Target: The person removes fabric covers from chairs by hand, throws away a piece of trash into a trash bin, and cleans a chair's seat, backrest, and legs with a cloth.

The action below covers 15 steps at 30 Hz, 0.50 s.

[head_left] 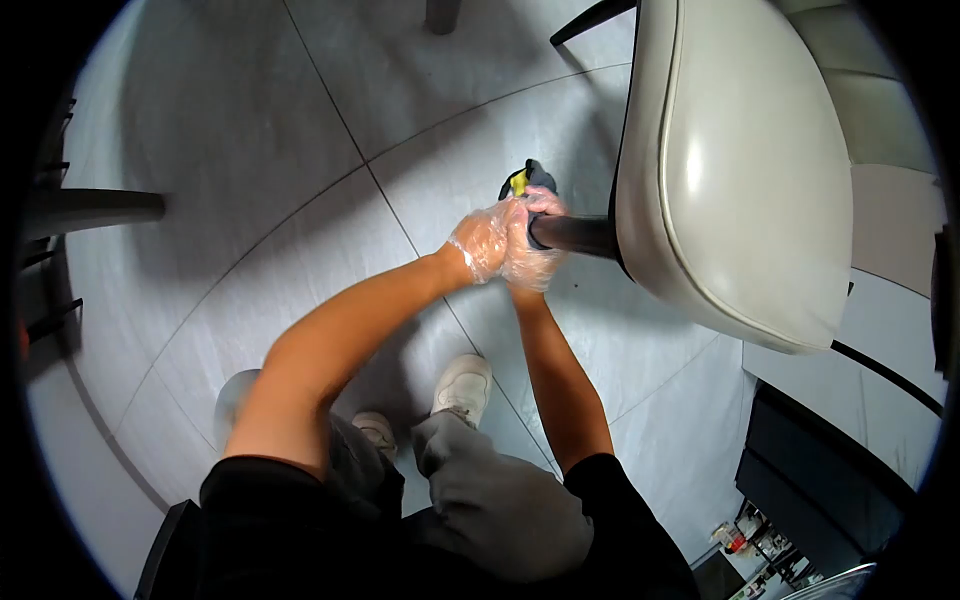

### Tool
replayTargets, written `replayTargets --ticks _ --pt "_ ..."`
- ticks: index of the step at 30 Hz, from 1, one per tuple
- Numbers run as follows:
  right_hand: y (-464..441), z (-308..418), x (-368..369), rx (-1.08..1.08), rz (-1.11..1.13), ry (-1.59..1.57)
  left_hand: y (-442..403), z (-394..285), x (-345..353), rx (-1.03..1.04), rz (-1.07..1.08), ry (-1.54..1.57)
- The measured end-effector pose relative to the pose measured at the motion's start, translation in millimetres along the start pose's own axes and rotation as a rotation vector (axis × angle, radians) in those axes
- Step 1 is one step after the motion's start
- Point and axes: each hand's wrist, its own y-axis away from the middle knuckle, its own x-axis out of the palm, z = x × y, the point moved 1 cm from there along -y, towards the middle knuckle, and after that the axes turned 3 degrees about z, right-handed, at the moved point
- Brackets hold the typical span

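A chair with a cream padded seat (750, 180) is tipped on its side, and one dark leg (585, 236) points toward my hands. Dark cloth with a yellow patch (520, 183), sock-like, sits at the leg's end and sticks out beyond my fingers. My right hand (530, 255), in a clear plastic glove, is wrapped round the cloth at the leg end. Pressed against it from the left is my left hand (483, 243), also gloved, its fingers closed at the cloth. Both hands partly hide the cloth and the leg's tip.
Grey tiled floor (300, 250) lies below. Another thick dark leg (100, 208) juts in at the left, and one more (442, 14) shows at the top. A dark cabinet-like box (815, 480) and small cluttered items (740, 535) are at the lower right. My shoes (463, 385) are beneath my arms.
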Motion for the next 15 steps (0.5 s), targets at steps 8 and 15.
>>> replayTargets --ticks 8,15 --pt "22 -62 -14 0.094 0.116 0.048 -9 64 46 0.05 -0.102 -0.72" --pt "28 -48 -10 0.533 -0.03 0.114 0 33 23 -0.252 0.159 -0.501"
